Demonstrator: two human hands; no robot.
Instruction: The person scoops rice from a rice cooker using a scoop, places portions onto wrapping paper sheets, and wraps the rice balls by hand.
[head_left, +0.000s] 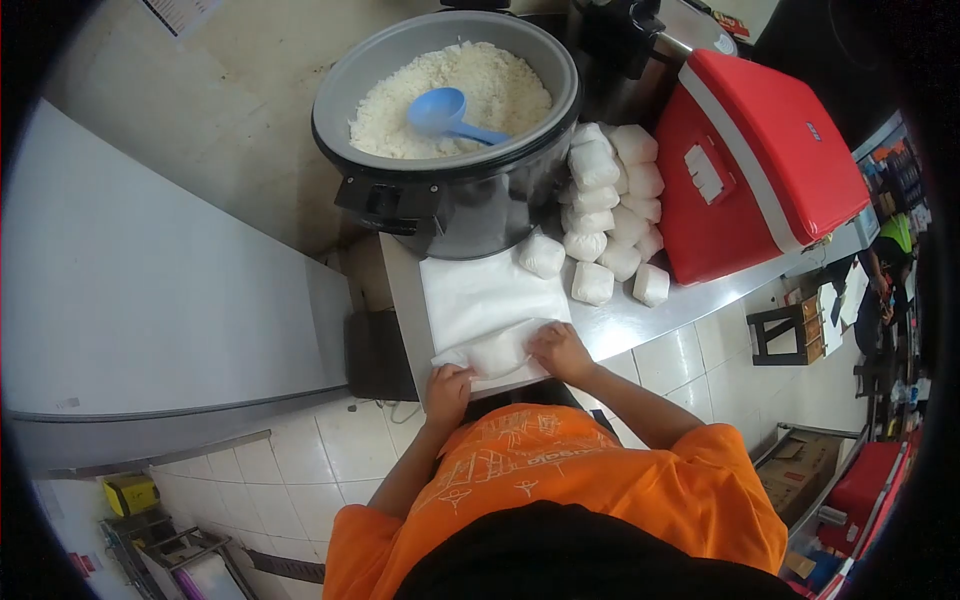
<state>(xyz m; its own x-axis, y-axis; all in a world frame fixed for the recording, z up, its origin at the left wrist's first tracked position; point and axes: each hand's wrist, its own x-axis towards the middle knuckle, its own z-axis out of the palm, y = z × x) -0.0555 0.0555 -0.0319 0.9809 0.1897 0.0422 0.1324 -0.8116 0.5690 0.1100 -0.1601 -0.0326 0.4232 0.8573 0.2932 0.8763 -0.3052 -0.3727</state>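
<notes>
A white packet (497, 352) lies at the near edge of a sheet of white paper (490, 295) on the metal counter. My left hand (450, 388) has its fingers closed on the packet's left end. At the other end, my right hand (560, 350) pinches the wrapping. Beyond the paper stands a large cooker (470, 200) full of white rice (500, 85), with a blue scoop (437, 108) resting on the rice. Several wrapped white packets (594, 165) are piled to the right of the cooker.
A red cooler box (740, 170) stands on the counter (650, 318) at the right. Behind it is a metal pot (620, 90). A large pale cabinet (170, 270) fills the left. A wooden stool (785, 333) is on the tiled floor, near a partly visible person (885, 265).
</notes>
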